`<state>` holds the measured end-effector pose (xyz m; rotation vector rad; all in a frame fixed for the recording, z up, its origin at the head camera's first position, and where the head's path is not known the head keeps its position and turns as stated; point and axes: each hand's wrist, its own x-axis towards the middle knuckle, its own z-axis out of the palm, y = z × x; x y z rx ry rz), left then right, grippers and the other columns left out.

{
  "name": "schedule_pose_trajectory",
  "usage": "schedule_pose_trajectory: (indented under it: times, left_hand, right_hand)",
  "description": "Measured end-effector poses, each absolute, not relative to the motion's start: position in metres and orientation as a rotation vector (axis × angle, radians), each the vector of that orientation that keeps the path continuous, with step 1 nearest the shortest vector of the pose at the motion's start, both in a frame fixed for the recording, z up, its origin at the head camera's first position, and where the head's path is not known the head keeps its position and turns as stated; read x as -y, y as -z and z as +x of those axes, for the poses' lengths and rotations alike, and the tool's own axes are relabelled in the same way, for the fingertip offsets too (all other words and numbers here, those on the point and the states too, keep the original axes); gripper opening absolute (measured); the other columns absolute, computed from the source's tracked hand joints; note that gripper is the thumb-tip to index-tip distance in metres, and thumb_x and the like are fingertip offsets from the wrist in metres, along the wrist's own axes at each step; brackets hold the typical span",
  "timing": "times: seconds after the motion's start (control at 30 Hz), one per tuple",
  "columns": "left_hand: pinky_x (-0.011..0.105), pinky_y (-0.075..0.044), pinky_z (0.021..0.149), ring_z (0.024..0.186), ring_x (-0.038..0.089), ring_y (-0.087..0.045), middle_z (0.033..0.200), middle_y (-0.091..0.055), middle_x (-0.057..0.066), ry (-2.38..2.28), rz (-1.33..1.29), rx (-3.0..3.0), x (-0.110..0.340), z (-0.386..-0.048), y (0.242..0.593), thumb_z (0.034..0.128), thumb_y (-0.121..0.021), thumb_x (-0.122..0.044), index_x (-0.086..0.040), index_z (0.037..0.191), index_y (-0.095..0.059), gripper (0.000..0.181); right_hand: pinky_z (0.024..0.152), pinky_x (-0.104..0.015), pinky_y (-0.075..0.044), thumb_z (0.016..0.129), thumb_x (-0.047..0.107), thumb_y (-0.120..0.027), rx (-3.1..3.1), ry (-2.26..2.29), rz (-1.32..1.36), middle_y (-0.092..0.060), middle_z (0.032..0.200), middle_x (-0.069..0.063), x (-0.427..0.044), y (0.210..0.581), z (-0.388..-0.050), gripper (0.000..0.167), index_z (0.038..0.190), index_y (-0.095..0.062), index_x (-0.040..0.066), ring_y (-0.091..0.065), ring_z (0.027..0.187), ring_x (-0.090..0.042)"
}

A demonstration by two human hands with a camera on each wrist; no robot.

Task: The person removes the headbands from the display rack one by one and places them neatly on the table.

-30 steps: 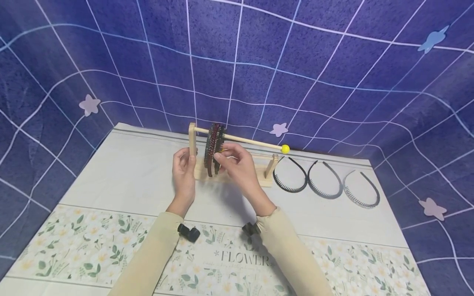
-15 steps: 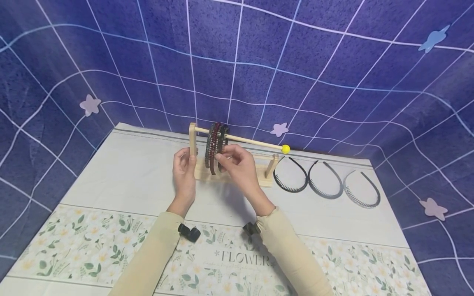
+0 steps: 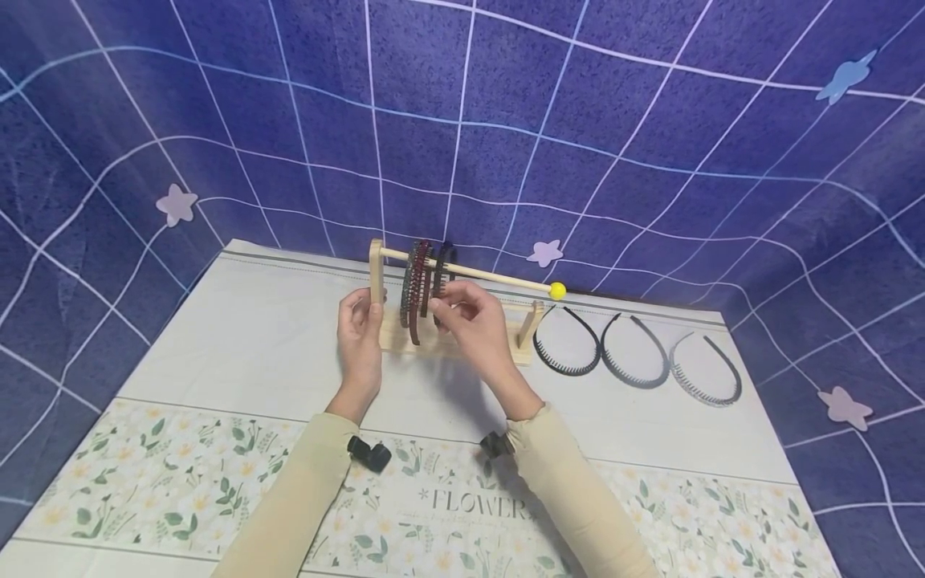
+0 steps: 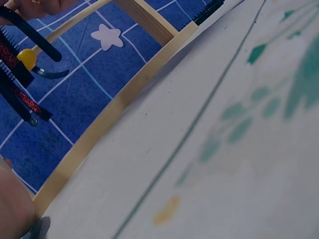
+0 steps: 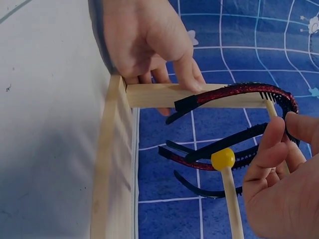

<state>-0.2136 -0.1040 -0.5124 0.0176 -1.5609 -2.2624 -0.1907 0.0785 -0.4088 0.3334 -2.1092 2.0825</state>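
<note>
My left hand [image 3: 359, 341] grips the left upright [image 3: 376, 277] of a wooden rack. From that upright a thin rod [image 3: 499, 278] runs right to a yellow ball [image 3: 557, 291] at its tip. A dark glittery headband [image 3: 407, 293] and a red glittery headband [image 3: 417, 309] hang close together near the upright. Just right of them, my right hand [image 3: 473, 325] pinches a black toothed headband [image 3: 449, 255] that also hangs around the rod. The right wrist view shows the ends of the red headband [image 5: 229, 91] and black headband [image 5: 224, 142] pointing toward the base.
Right of the rack, a black headband [image 3: 567, 371], a dark grey headband [image 3: 645, 382] and a greyish see-through headband [image 3: 701, 395] lie in a row on the white tablecloth [image 3: 289, 353]. A short right post [image 3: 530, 325] rises from the base. Behind stands a blue gridded cloth [image 3: 433, 144].
My right hand has moved slightly right, sliding the black headband along the rod away from the red one. A gap has opened between them. The left hand stays on the upright.
</note>
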Motion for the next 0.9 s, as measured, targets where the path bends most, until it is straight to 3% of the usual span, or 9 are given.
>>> schedule_pose_trajectory:
  times: [0.23,0.57,0.8,0.9]
  left_hand:
    - [0.035,-0.041,0.130,0.145,0.024,-0.060,0.152,-0.066,0.020,2.257,0.018,1.579,0.104,-0.213,0.512,0.1144,-0.059,-0.012,-0.018,0.139,-0.058,0.025]
    - [0.037,-0.040,0.131,0.146,0.024,-0.060,0.152,-0.066,0.020,2.259,0.011,1.584,0.104,-0.214,0.514,0.1147,-0.058,-0.011,-0.020,0.139,-0.058,0.025]
    - [0.036,-0.041,0.131,0.145,0.023,-0.060,0.151,-0.066,0.020,2.259,0.015,1.579,0.104,-0.215,0.513,0.1142,-0.060,-0.013,-0.019,0.138,-0.059,0.025]
    - [0.036,-0.041,0.131,0.145,0.023,-0.060,0.152,-0.066,0.020,2.261,0.025,1.581,0.105,-0.214,0.512,0.1142,-0.060,-0.013,-0.019,0.139,-0.059,0.025]
  right_hand:
    - [0.064,-0.028,-0.065,0.097,-0.006,-0.079,2.081,-2.093,0.342,-0.076,0.091,-0.005,-0.083,0.406,-0.189,0.018,0.113,-0.073,-0.011,-0.068,0.066,-0.018]
    - [0.063,-0.023,-0.063,0.097,-0.010,-0.076,2.027,-2.106,0.332,-0.074,0.089,0.004,-0.088,0.396,-0.184,0.018,0.115,-0.072,-0.013,-0.067,0.064,-0.010]
    - [0.049,-0.017,-0.044,0.098,-0.008,-0.076,1.996,-2.113,0.313,-0.074,0.087,0.004,-0.093,0.388,-0.180,0.016,0.113,-0.073,-0.012,-0.065,0.060,-0.008]
    - [0.047,-0.017,-0.044,0.098,-0.008,-0.076,1.976,-2.136,0.316,-0.075,0.087,0.005,-0.095,0.385,-0.179,0.015,0.113,-0.072,-0.010,-0.065,0.059,-0.007]
